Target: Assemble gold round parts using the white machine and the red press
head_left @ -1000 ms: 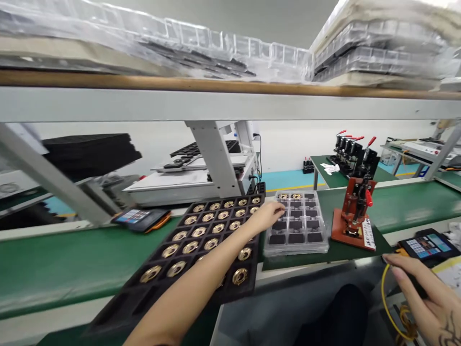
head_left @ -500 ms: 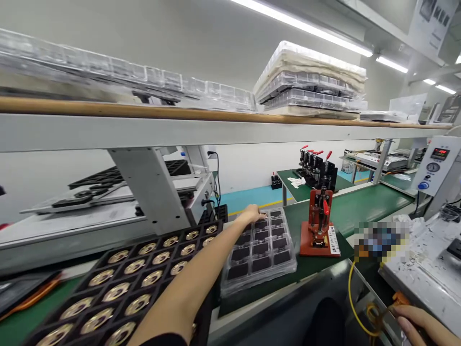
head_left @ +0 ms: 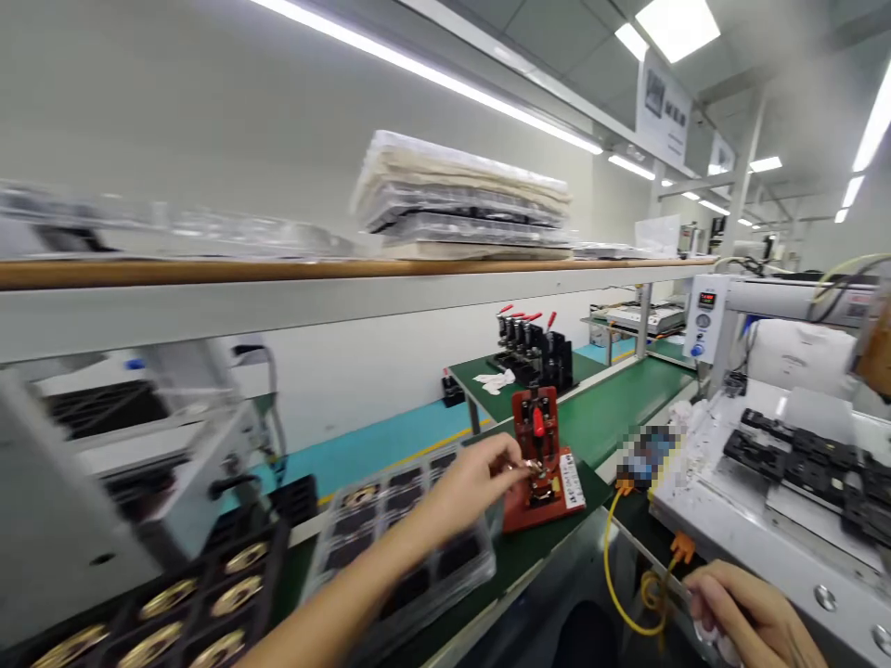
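My left hand (head_left: 480, 482) reaches over the clear plastic tray (head_left: 480, 561), its fingers pinching a small shiny metal part (head_left: 533, 467). That part is at the front of the red toggle press (head_left: 535, 427); whether it touches the press I cannot tell. A gold ring-shaped part (head_left: 360, 496) sits in a far-left pocket of the clear tray. At lower right my right hand (head_left: 755, 612) is curled beside the white machine, fingers closed. Something pale and clear shows under its fingers, too small to name. An orange connector (head_left: 683, 545) on a yellow cable lies close by.
A black tray (head_left: 271, 594) of gold ring parts is at lower left. Overhead runs a shelf (head_left: 292, 301) with stacked clear trays (head_left: 473, 227). Several black toggle clamps (head_left: 535, 348) stand on a green table behind. Black fixtures (head_left: 800, 464) rest on the white machine (head_left: 724, 520).
The view has swung right. My left hand has moved from the clear tray's far end to the red press, carrying the metal part. My right hand is now apart from the orange connector.
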`<state>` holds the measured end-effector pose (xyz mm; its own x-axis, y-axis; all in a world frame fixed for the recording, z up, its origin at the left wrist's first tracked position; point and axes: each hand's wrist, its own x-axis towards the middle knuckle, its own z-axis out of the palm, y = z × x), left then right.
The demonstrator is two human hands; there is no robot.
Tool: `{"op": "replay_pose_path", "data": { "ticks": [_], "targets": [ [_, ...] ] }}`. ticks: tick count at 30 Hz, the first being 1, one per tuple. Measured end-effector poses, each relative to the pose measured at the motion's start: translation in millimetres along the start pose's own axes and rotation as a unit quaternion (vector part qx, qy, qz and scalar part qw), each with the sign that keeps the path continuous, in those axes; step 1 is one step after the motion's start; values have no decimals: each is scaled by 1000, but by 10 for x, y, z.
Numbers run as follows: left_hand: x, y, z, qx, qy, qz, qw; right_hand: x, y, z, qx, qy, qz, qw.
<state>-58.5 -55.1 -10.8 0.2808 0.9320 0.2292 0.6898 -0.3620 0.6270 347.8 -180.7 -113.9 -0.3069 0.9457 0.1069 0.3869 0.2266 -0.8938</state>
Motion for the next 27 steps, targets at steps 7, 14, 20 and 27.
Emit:
{"op": "replay_pose_path", "data": {
  "ticks": [7,14,20,27],
  "targets": [
    [48,1315,1013,3,38,525,851,215,-707,16,162,105,-60,979],
    [319,1733,1513,-23,12,589,808,-128,-592,-336,114,191,-13,975],
    [630,2118,1949,-89,-117,538,830,-536,-301,-770,42,309,52,949],
    [1676,2929,2807,-41,-218,381,898,-1158,93,-1424,-104,495,68,860]
  ]
}}
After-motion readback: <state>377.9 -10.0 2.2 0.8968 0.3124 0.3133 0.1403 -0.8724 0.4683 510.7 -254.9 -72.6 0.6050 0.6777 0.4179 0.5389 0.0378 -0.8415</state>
